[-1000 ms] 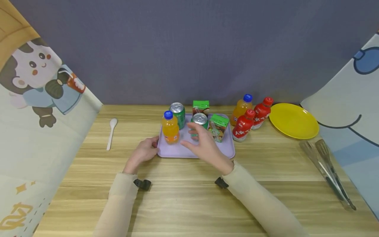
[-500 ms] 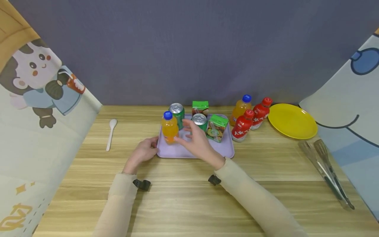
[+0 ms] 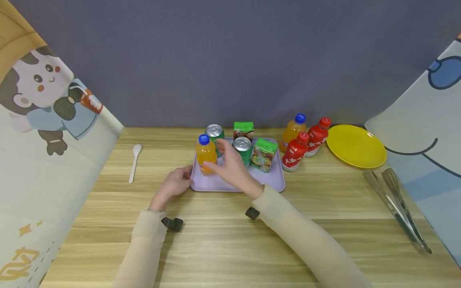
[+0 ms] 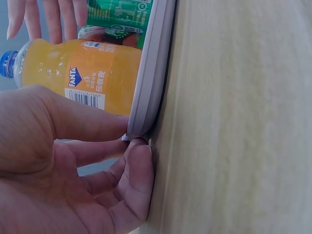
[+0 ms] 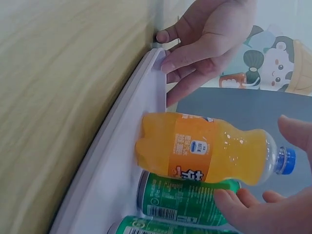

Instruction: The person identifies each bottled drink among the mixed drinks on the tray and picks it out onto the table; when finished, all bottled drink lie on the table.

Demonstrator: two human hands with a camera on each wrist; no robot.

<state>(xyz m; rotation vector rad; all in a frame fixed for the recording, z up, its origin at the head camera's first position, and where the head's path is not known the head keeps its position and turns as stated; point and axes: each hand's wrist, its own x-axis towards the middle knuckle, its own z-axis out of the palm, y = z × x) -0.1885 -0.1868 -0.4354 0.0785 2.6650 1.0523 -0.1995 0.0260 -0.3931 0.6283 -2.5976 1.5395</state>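
My left hand (image 3: 174, 183) pinches the left rim of the lilac tray (image 3: 212, 185), thumb on top and fingers curled under, as the left wrist view shows. An orange Fanta bottle (image 5: 190, 148) with a blue cap stands upright at the tray's left. Beside that bottle my right hand (image 3: 233, 167) is spread, its thumb and fingers apart on either side and holding nothing. Two green cans, one behind the bottle (image 3: 215, 131) and one near the tray's middle (image 3: 243, 146), stand close by. A green-topped drink carton (image 3: 264, 155) sits on the tray's right part.
Another green-topped carton (image 3: 243, 129) is at the back. Right of the tray stand a second orange bottle (image 3: 293, 131) and two red bottles, the nearer one (image 3: 296, 151) by the rim. Farther out lie a yellow plate (image 3: 356, 146), metal utensils (image 3: 399, 208) and, far left, a white spoon (image 3: 135, 164).
My right hand has moved left across the tray, from in front of the middle can to beside the orange bottle. The left hand stays on the tray's rim.
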